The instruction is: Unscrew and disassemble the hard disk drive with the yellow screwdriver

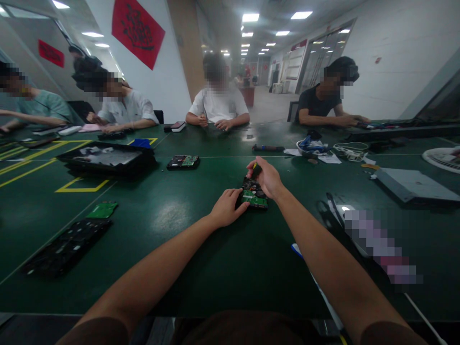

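Observation:
A black hard drive [253, 193] with a green circuit board on top lies on the dark green table [187, 239] in front of me. My left hand [227, 207] rests against its left side, fingers curled on its edge. My right hand [265, 178] is closed round a screwdriver [255, 170] with a black and yellow handle, its tip down on the far end of the drive.
Another hard drive [183, 162] lies farther back, left of a black tray [106, 159]. A green board [102, 210] and a black panel [68, 247] lie at the left. A grey case [409, 184] and cables [350, 151] sit at the right. Several people sit across the table.

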The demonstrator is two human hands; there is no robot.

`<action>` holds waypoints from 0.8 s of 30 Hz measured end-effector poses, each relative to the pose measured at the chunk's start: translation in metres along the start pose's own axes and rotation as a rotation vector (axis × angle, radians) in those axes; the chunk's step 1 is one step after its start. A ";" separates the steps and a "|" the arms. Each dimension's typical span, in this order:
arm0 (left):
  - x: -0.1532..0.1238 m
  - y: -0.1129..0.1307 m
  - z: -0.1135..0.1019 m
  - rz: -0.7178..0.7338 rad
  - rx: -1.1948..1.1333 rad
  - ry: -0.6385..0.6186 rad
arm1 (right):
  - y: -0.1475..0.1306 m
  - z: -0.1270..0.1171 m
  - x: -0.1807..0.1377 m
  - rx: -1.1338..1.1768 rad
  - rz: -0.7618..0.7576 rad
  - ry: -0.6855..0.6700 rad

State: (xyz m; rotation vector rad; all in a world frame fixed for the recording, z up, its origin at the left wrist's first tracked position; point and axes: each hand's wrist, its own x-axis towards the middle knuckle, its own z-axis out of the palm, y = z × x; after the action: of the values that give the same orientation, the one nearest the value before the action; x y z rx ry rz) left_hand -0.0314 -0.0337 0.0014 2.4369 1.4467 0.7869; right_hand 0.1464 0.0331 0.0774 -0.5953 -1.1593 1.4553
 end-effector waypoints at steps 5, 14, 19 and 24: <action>0.000 0.000 0.001 -0.002 0.002 0.006 | 0.004 0.000 0.002 -0.043 -0.027 0.043; 0.000 0.002 -0.002 -0.007 0.002 -0.009 | -0.004 0.003 -0.004 -0.031 0.021 -0.030; 0.000 0.001 -0.001 -0.007 -0.004 -0.010 | -0.003 0.001 -0.001 -0.036 0.003 -0.015; 0.000 0.001 -0.001 -0.011 -0.007 -0.005 | 0.002 0.000 0.001 -0.065 -0.023 0.037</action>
State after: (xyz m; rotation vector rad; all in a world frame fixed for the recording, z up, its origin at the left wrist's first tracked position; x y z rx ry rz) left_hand -0.0308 -0.0343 0.0032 2.4221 1.4516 0.7812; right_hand 0.1454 0.0342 0.0763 -0.6493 -1.1846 1.3865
